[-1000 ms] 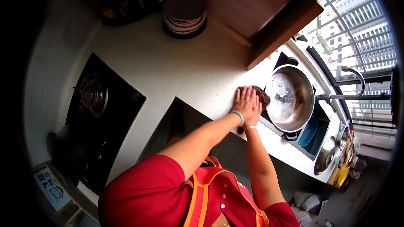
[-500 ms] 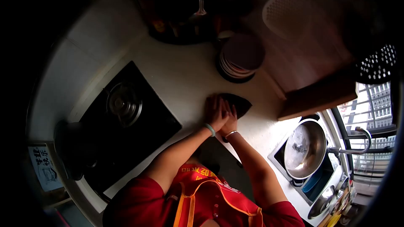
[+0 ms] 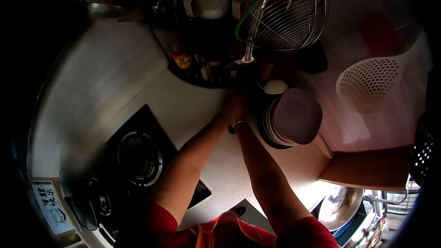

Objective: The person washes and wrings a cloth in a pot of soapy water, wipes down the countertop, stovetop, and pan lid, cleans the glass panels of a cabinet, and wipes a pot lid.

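Note:
My left hand (image 3: pixel 231 104) and my right hand (image 3: pixel 240 105) meet at the far part of the pale counter (image 3: pixel 220 156), in front of the dark condiment rack (image 3: pixel 209 76). Deep shadow covers both, so their fingers do not show. A small dark piece of something (image 3: pixel 231 129) sticks out on the near side of my wrists. Its kind cannot be made out. Just right of my hands stands a stack of plates (image 3: pixel 297 115), with a pale round thing (image 3: pixel 275 87) behind it.
A gas hob (image 3: pixel 140 158) lies to the left. Above the rack hang a wire strainer (image 3: pixel 285 18) and a metal-handled turner (image 3: pixel 252 41). A white perforated scoop (image 3: pixel 370 82) is at right, over a wooden ledge (image 3: pixel 367 170). A metal pan (image 3: pixel 340 206) sits by the sink.
Both hands have moved together farther across the counter, from beside the hob to the rack. The dark thing under them has moved too. The camera view has tilted up.

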Motion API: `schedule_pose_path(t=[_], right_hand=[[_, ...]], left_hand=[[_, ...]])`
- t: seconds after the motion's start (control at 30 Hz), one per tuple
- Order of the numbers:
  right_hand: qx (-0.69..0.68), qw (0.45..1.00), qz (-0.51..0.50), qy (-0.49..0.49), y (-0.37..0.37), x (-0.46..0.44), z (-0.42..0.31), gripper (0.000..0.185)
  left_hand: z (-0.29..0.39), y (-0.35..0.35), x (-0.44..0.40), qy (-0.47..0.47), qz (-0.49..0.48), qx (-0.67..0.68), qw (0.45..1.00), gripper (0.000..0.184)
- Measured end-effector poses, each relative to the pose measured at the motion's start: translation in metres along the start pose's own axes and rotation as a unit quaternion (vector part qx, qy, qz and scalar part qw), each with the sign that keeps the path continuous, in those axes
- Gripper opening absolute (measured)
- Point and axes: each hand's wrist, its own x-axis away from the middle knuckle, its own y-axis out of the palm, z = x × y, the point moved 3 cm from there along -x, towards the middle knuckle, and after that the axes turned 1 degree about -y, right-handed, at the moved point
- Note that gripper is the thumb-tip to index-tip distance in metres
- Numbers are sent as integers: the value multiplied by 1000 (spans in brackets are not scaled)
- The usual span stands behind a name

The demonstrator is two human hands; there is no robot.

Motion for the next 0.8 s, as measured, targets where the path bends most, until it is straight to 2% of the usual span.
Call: schedule_pose_path(t=[0.03,0.07,0.1,0.13,0.17,0.23,0.27,0.33,0.4,0.5,0.6,0.8], right_hand=[[0,1000,15,21,4,-3,6,61],[4,999,22,26,8,-2,11,61],[8,999,29,17,8,3,12,61],[12,999,37,3,7,8,12,61],[18,999,45,-13,4,14,14,62],[29,996,58,-58,-1,37,15,62],[36,994,62,-81,-5,56,16,63],[32,991,65,-109,-10,101,23,63],[18,990,78,-112,-10,150,36,64],[-13,982,129,-139,-3,221,62,67],[-67,980,139,-123,-14,278,107,67],[-33,986,158,-47,-36,261,208,65]], left_hand=[[-3,3,-2,1,-1,0,1000,32],[-5,2,0,-24,38,54,998,31],[-5,1,7,-49,74,109,990,30],[3,-17,10,-45,70,109,991,30],[11,-33,11,-85,32,70,993,34],[9,-8,28,-79,28,-14,996,43],[-2,29,48,-33,64,-55,996,48],[34,-13,80,-125,10,111,986,52],[77,-42,117,-197,-4,138,971,50],[133,-33,174,-190,-7,186,964,55],[202,-27,192,-149,-17,172,974,60],[275,-8,107,-63,-12,193,979,58]])
